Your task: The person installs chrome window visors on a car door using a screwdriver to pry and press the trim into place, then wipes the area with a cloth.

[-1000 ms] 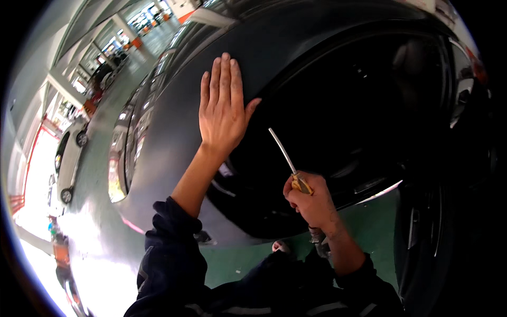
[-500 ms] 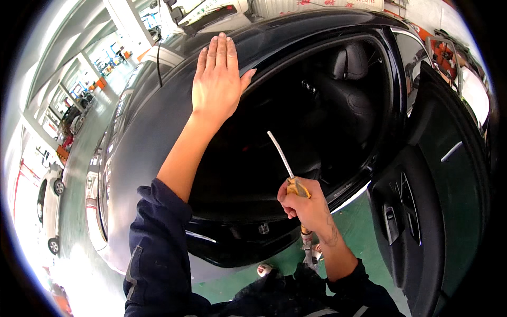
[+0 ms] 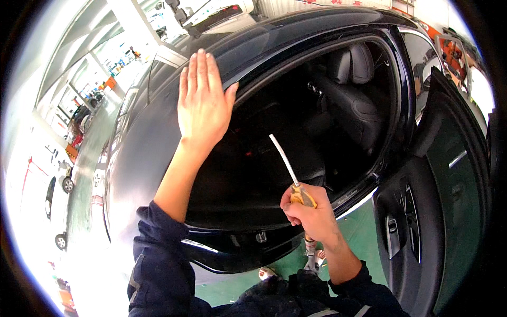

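Note:
My left hand (image 3: 203,113) lies flat with fingers stretched and the thumb out, on the dark body panel (image 3: 138,150) of a car, beside the upper left edge of the door opening. In my right hand (image 3: 318,215) is an air blow gun (image 3: 304,197) with a yellow body, my fingers wrapped round it. Its long, slightly bent, pale nozzle (image 3: 283,157) points up and away, in front of the dark cabin. From below the fist a hose fitting (image 3: 310,247) hangs down. Whether the nozzle touches anything cannot be told.
The car door (image 3: 391,174) stands wide open on the right. Inside the cabin is a black leather seat (image 3: 346,100). A metal door latch striker (image 3: 261,237) sits on the near frame. Green floor (image 3: 364,232) shows below. A white car (image 3: 58,211) is parked far left.
My left hand has slid left and nearer to me along the panel. My right hand, still holding the blow gun, has shifted slightly right and down in view. The whole view has turned a little.

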A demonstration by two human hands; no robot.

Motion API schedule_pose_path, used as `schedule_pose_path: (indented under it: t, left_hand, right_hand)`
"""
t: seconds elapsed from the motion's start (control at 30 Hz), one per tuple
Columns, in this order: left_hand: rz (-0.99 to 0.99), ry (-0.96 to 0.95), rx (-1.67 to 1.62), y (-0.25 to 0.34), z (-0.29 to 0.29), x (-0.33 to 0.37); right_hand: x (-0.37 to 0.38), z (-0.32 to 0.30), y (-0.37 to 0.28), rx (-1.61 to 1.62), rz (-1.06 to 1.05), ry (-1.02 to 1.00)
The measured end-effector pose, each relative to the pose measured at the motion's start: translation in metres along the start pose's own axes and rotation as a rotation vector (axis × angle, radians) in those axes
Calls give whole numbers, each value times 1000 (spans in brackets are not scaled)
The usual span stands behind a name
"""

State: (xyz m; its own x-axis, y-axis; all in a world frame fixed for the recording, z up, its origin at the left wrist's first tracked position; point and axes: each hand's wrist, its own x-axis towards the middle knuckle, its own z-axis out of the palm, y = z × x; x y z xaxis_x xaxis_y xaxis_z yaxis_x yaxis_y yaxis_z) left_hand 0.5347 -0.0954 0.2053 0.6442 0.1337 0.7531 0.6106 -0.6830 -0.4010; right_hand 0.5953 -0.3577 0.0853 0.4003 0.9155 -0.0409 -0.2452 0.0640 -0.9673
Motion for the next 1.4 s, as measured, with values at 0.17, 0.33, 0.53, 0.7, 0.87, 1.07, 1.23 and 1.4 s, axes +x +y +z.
schedule_pose_path:
  t: [0.17, 0.33, 0.53, 0.7, 0.87, 1.07, 1.23, 1.4]
  left_hand:
    - [27, 35, -99, 34, 28, 74]
    - [154, 42, -106, 19, 29, 71]
    - [-27, -108, -10, -25, -17, -46]
    - [-147, -111, 0, -30, -24, -66]
    - [-154, -78, 42, -19, -14, -54]
    - [-129, -93, 15, -22, -13, -56]
    - [-114, -83, 27, -26, -16, -57]
    - [-98, -57, 26, -20, -8, -51]
  right_hand:
    - [0, -12, -6, 1, -9, 5]
    - [6, -17, -16, -3, -32, -19]
    - [10, -31, -27, -28, 13, -29]
    - [14, -35, -24, -73, 31, -67]
    - [26, -29, -17, -107, 26, -159]
    - [32, -24, -12, -150, 80, -209]
    - [29, -23, -10, -164, 57, -215]
    - [30, -21, -13, -170, 29, -245]
